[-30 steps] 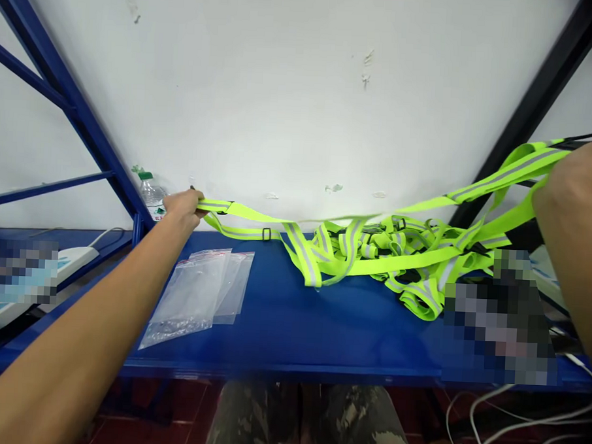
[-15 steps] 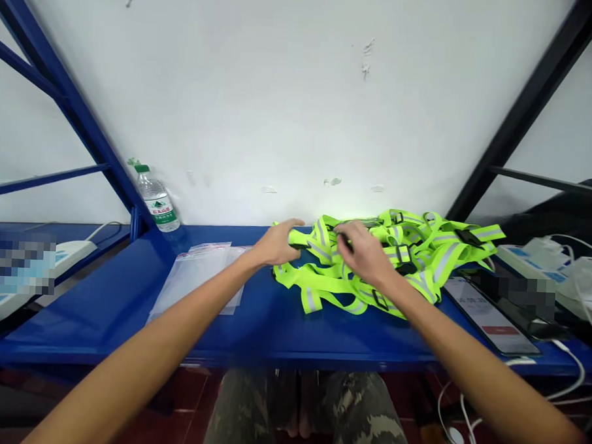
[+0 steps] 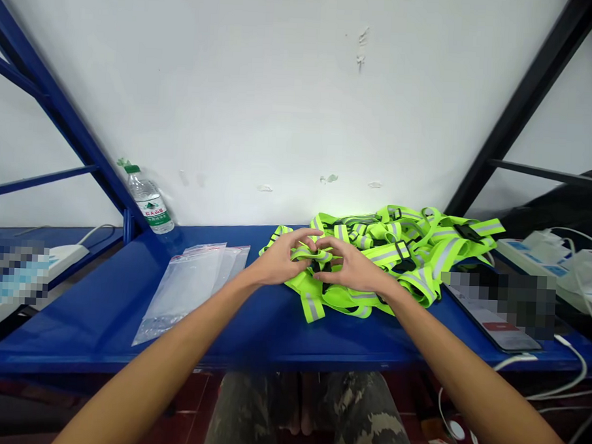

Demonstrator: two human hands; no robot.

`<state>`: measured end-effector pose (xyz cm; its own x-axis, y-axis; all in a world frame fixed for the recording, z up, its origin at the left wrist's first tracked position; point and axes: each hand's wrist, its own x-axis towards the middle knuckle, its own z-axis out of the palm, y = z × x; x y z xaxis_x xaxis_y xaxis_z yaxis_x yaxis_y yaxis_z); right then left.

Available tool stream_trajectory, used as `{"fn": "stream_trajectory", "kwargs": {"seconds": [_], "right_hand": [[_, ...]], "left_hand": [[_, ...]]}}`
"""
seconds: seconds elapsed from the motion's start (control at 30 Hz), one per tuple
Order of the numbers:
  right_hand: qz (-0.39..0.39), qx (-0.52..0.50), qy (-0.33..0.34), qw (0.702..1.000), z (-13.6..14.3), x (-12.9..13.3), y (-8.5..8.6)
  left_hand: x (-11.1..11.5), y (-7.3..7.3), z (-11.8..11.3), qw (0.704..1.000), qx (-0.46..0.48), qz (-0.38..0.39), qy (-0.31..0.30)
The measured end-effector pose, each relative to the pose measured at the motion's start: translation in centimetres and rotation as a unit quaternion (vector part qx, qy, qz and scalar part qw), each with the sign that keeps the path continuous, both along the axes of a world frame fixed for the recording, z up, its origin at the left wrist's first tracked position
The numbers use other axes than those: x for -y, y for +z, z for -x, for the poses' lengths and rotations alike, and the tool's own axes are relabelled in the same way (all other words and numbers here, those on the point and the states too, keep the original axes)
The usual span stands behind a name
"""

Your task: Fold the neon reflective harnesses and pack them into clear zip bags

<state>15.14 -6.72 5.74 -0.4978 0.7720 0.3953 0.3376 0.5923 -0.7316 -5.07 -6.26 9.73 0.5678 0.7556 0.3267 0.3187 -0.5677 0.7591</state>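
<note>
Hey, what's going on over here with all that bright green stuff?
Someone at a blue table has their left hand and right hand close together on yellow-green straps with grey stripes, fingers curled around a section. More of the straps lie tangled beneath and beyond the right hand, with black buckles among them. Clear plastic bags lie flat to the left, a water bottle leans near the wall, and a phone lies on the right.

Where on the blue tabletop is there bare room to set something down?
Left of the flat clear plastic bags, out to the blue metal frame; also between the forearms, from the neon-yellow reflective straps to the front edge. Crowded: right and centre, with the straps, left hand, right hand and slim dark-edged phone.
</note>
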Motion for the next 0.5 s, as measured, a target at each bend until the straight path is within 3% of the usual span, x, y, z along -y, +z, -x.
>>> {"fn": "stream_trajectory", "kwargs": {"seconds": [0.13, 0.3, 0.43, 0.5], "right_hand": [[0.015, -0.017, -0.009, 1.000, -0.36, -0.24, 0.30], [0.055, -0.082, -0.018, 0.995, -0.62, -0.70, 0.46], [0.044, -0.124, -0.037, 0.991, -0.38, -0.51, 0.64], [0.031, -0.125, -0.051, 0.990, -0.23, -0.26, 0.74]], "left_hand": [[-0.02, -0.44, 0.30, 0.997, 0.041, 0.045, 0.054], [-0.33, -0.94, 0.63, 0.985, 0.082, 0.131, 0.077], [-0.30, -0.62, 0.40, 0.937, 0.222, 0.263, 0.063], [-0.33, -0.45, 0.43, 0.916, 0.268, 0.292, 0.058]]}}
